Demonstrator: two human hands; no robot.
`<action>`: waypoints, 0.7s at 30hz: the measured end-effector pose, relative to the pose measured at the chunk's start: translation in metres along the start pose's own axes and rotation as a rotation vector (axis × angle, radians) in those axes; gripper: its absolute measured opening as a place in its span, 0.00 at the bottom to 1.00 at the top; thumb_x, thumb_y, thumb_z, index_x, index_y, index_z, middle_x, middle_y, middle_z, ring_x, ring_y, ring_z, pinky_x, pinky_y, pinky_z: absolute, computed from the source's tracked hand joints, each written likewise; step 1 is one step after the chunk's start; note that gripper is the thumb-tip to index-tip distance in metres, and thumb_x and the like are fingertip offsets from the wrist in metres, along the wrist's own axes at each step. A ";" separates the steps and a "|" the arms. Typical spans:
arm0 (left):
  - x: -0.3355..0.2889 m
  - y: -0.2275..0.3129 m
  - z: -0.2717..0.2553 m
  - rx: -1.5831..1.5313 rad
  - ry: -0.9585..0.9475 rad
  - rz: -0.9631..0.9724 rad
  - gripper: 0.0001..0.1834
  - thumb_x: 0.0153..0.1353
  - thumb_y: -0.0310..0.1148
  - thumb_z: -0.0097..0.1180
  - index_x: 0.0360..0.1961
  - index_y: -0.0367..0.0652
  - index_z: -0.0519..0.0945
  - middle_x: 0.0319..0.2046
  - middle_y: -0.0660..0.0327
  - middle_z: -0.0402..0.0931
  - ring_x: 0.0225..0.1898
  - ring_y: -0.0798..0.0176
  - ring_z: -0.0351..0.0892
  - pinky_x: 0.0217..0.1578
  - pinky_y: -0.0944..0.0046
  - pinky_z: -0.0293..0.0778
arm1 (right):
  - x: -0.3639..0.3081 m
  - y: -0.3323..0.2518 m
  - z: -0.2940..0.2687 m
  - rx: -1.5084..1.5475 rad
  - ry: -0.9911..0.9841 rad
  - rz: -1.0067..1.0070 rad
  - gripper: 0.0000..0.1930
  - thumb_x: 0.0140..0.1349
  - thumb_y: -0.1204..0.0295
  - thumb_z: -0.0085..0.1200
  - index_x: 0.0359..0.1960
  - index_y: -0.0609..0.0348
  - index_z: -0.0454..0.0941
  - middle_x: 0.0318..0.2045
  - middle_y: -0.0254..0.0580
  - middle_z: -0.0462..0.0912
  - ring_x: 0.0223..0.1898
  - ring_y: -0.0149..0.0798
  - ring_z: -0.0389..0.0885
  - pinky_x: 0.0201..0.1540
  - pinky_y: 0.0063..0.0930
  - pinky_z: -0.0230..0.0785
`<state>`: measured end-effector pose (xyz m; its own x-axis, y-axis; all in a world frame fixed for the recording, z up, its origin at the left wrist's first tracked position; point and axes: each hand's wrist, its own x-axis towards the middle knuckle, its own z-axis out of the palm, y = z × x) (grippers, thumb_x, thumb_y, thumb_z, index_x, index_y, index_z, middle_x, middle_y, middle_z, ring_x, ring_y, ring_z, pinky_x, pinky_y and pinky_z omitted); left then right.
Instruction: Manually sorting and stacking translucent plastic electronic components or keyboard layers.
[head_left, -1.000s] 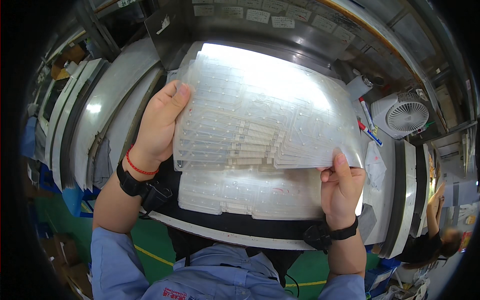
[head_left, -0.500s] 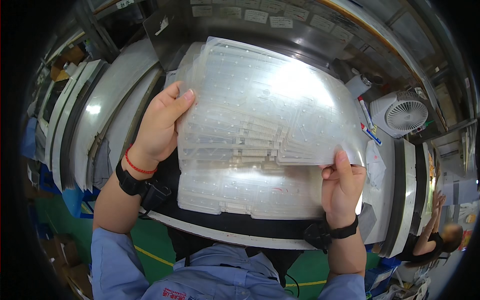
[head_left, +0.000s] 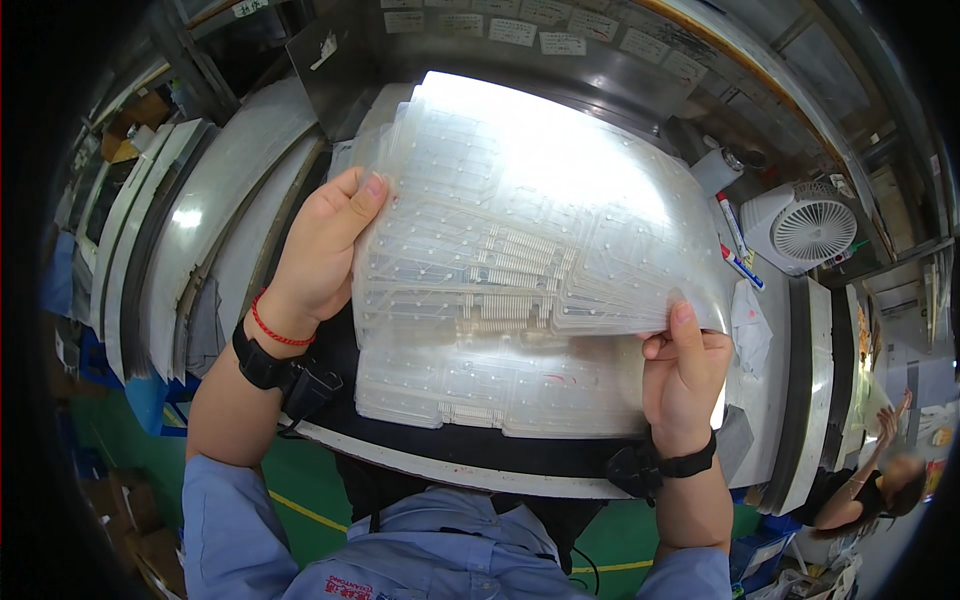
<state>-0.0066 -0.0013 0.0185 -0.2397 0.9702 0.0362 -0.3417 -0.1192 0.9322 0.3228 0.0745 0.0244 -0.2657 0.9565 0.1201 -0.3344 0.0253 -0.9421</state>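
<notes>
A fanned batch of clear plastic sheets (head_left: 470,190) with small dots and striped tabs is held up between both hands. My left hand (head_left: 322,240) pinches its left edge, thumb on top. At the lower right corner, my right hand (head_left: 690,365) grips the sheets between thumb and curled fingers. The sheets lie spread like a fan, their edges staggered on the left and along the bottom. Beneath them a stack of similar clear sheets (head_left: 590,395) rests on the black work surface (head_left: 400,432), partly covered by the held ones. Bright glare hides the upper right of the batch.
Right of the sheets are a white fan (head_left: 808,230), markers (head_left: 742,268), a white cloth (head_left: 750,328) and a roll (head_left: 716,170). Large flat panels (head_left: 225,200) stand on the left. A metal wall (head_left: 480,50) with paper labels rises behind. Another person (head_left: 850,500) is at far right.
The held sheets have fanned out further and shifted slightly, with the glare spreading across their top. Both my hands keep nearly the same places. The other person's arms have moved.
</notes>
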 end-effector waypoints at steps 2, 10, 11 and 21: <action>0.000 0.000 -0.001 0.007 0.001 -0.004 0.18 0.77 0.42 0.47 0.50 0.36 0.76 0.43 0.57 0.83 0.42 0.69 0.84 0.45 0.68 0.81 | 0.000 0.000 0.001 -0.002 -0.001 0.002 0.14 0.69 0.69 0.60 0.48 0.70 0.80 0.38 0.48 0.87 0.31 0.36 0.86 0.28 0.20 0.73; 0.000 -0.001 -0.004 -0.012 -0.012 -0.005 0.18 0.77 0.42 0.46 0.49 0.36 0.76 0.42 0.57 0.83 0.41 0.69 0.84 0.45 0.68 0.81 | 0.000 0.000 0.001 -0.003 -0.008 0.007 0.14 0.69 0.69 0.60 0.47 0.70 0.81 0.38 0.48 0.87 0.31 0.36 0.86 0.28 0.20 0.73; 0.000 -0.001 -0.004 -0.011 -0.009 -0.008 0.18 0.77 0.42 0.46 0.49 0.36 0.76 0.42 0.57 0.83 0.41 0.69 0.84 0.44 0.68 0.81 | 0.000 0.000 0.001 -0.002 -0.010 0.004 0.14 0.68 0.69 0.60 0.47 0.70 0.81 0.38 0.48 0.87 0.31 0.36 0.86 0.28 0.20 0.73; 0.001 -0.001 -0.005 -0.006 0.014 -0.037 0.16 0.77 0.40 0.48 0.49 0.35 0.76 0.40 0.57 0.83 0.39 0.70 0.84 0.43 0.69 0.81 | 0.000 0.000 0.002 0.010 -0.007 0.000 0.14 0.68 0.69 0.60 0.47 0.70 0.81 0.38 0.48 0.87 0.31 0.36 0.86 0.28 0.20 0.73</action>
<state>-0.0114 -0.0013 0.0156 -0.2398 0.9708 -0.0034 -0.3557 -0.0846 0.9308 0.3210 0.0741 0.0247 -0.2721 0.9545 0.1218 -0.3429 0.0221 -0.9391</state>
